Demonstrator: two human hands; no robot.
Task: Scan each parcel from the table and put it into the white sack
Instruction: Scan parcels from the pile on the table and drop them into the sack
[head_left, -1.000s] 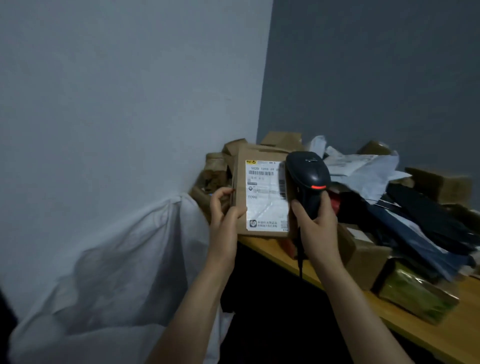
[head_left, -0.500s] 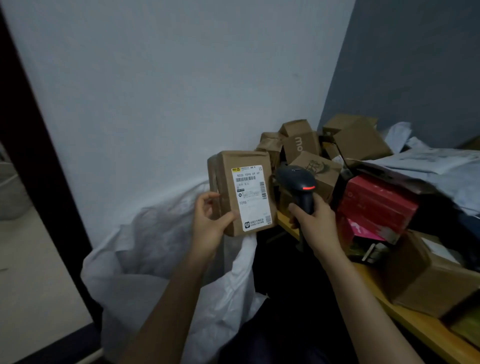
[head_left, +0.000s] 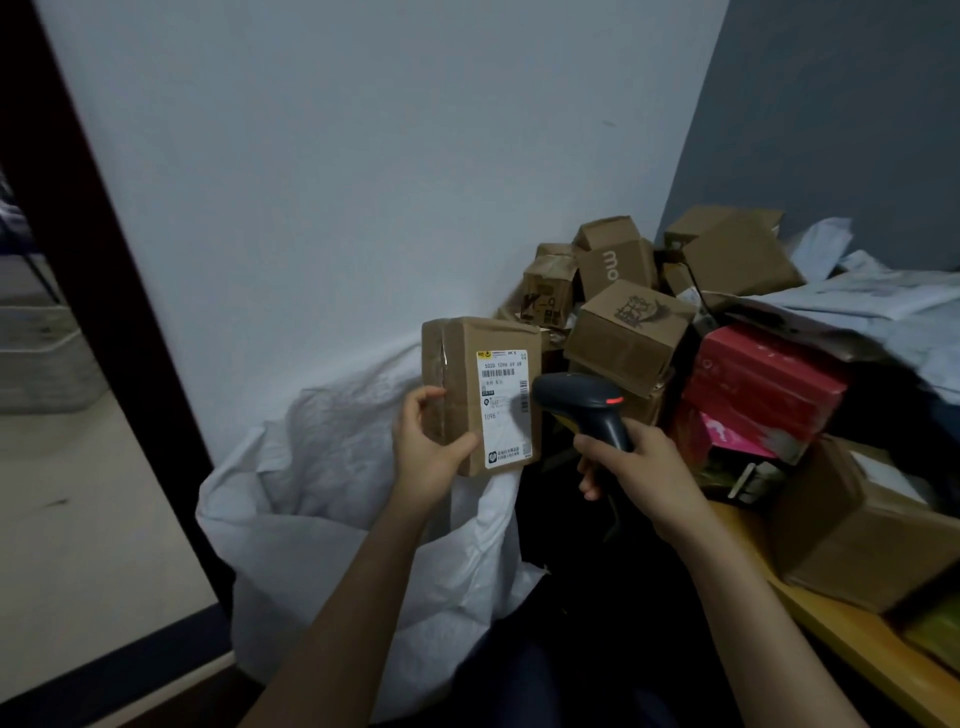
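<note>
My left hand (head_left: 428, 449) grips a brown cardboard parcel (head_left: 467, 364) upright by its lower left corner, white shipping label facing me. The parcel hangs above the open white sack (head_left: 332, 499), which slumps against the white wall at the table's left end. My right hand (head_left: 636, 462) grips the handle of a dark barcode scanner (head_left: 576, 402) with a red light lit; its head sits just right of the label's lower half. More parcels lie heaped on the wooden table (head_left: 841, 629) at right.
The heap holds several brown boxes (head_left: 628, 332), a red box (head_left: 763, 384), pale mailer bags (head_left: 872, 306) and a larger brown box (head_left: 857, 530) near the table's front edge. A dark door frame (head_left: 104, 291) runs down the left, with bare floor beyond it.
The view has swung left and the parcel has moved left from over the table to above the sack. The scanner has stayed beside the label, held by my right hand.
</note>
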